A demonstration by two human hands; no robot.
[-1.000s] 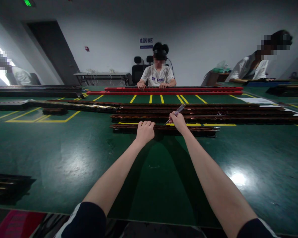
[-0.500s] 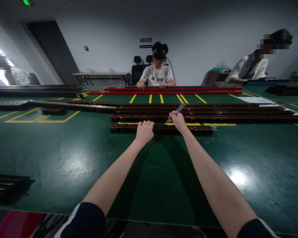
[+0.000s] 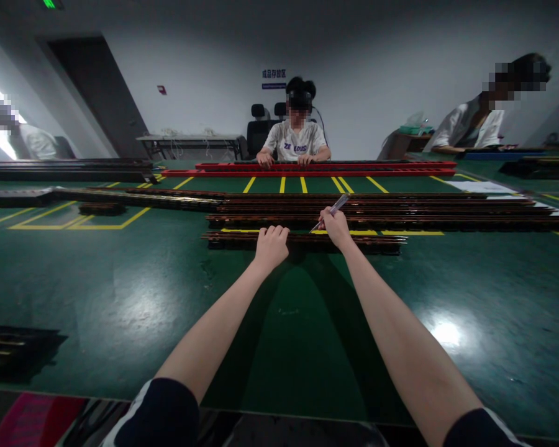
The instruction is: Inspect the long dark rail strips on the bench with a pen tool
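In front of me lies a short dark strip with copper-coloured edges [image 3: 372, 243], running left to right on the green table. My left hand [image 3: 272, 245] rests on it left of its middle, fingers curled over its far edge, partly hidden behind the knuckles. My right hand [image 3: 335, 226] is closed around a slim screwdriver-like tool [image 3: 340, 203] with a clear handle. The tool's thin metal shaft slants down to the left, its tip near the strip's far edge; I cannot tell whether it touches.
Just beyond lie several longer dark strips [image 3: 447, 211] side by side. Red rails [image 3: 400, 172] lie farther back, where a person in white [image 3: 295, 139] sits with both hands on them. Another dark bundle [image 3: 18, 351] lies at the near left, by the table edge [image 3: 279, 414].
The screwdriver-like tool and my right hand have shifted very slightly to the right. My left hand stays on the strip.
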